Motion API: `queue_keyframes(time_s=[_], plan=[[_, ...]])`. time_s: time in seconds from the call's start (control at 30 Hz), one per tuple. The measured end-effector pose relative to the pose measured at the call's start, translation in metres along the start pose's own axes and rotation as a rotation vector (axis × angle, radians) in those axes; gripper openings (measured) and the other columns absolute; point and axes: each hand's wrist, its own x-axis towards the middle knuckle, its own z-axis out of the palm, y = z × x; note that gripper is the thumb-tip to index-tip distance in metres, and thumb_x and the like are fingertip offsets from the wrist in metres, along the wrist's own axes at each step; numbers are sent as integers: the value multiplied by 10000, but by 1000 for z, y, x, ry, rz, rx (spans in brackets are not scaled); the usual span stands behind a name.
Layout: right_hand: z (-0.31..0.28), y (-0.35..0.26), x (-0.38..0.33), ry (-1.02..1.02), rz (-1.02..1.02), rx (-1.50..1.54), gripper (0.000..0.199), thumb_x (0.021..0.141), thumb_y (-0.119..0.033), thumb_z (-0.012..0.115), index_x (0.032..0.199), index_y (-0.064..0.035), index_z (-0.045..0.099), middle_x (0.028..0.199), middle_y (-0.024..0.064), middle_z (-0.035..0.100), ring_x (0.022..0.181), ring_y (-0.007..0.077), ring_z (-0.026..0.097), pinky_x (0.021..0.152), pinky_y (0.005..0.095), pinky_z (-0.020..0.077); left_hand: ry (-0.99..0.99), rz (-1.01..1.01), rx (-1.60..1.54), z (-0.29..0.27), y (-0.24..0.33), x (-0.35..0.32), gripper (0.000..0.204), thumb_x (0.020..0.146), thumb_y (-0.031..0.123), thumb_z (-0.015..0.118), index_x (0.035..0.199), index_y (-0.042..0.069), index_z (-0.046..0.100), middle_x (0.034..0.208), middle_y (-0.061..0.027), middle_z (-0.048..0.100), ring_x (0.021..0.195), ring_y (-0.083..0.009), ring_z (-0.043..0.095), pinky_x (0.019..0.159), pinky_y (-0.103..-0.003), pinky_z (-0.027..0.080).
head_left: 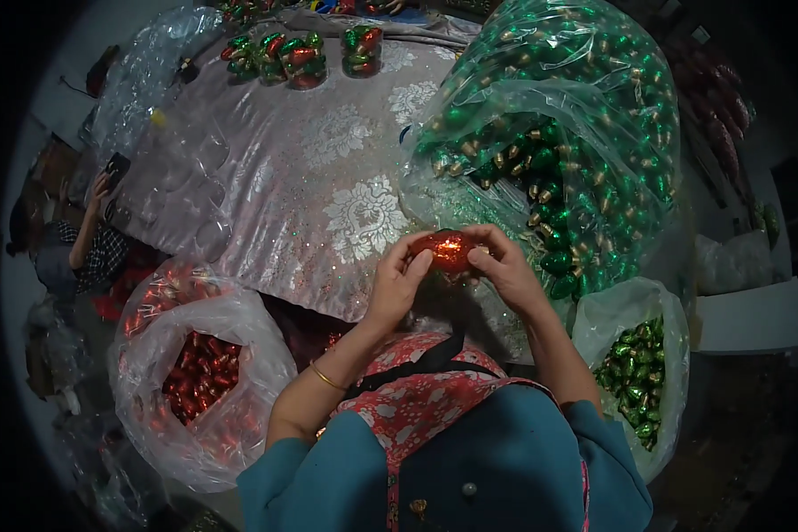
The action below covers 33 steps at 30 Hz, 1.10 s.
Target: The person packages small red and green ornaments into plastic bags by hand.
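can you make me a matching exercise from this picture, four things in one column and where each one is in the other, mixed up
Things:
1. shiny red piece
2. bag of red pieces
3. small bag of green pieces
4. clear packs of mixed red and green pieces

Places:
A. at the far edge of the patterned cloth
B. low on the person's right
C. between the left hand and the right hand
D. low on the person's left

Pairs: 1-C, 2-D, 3-B, 4-A
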Motion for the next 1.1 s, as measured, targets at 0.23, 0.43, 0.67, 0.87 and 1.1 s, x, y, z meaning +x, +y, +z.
queue_keyframes(time_s=[0.23,0.43,0.67,0.87,1.1], plan=[[-56,18,16,-112,36,-385,294,849,-149,623,1106,-32,545,1040,58,580,785,134,567,659,260,465,-261,475,1054,-12,-35,27,444,812,122,623,1239,76,510,1251,-104,531,1230,-300,430,1014,-430,310],[-32,25,14,36,-617,-1158,330,804,-152,661,1107,-67,561,1072,92,569,955,264,562,771,339,463,-367,374,1269,-13,-44,23,446,804,137,624,1236,90,521,1321,-50,476,1335,-283,287,1021,-603,188],[-11,28,11,-302,-441,-1203,382,756,-120,671,1122,-79,571,1092,119,543,1020,307,505,871,385,431,-403,432,1400,-15,-41,24,448,815,177,612,1248,115,518,1355,-34,447,1351,-272,264,1005,-682,119],[-16,24,12,-363,-421,-1265,387,744,-137,673,1113,-75,571,1077,114,541,991,304,507,855,381,436,-502,370,1357,-21,-35,30,500,819,186,608,1294,116,470,1376,-37,423,1368,-270,228,1006,-697,88],[-12,17,24,-419,-374,-1187,419,757,-244,669,1110,-58,544,1067,135,532,972,317,505,829,387,439,-586,311,1282,-26,-30,37,580,804,159,618,1342,110,406,1398,-51,393,1378,-274,204,1014,-690,90]])
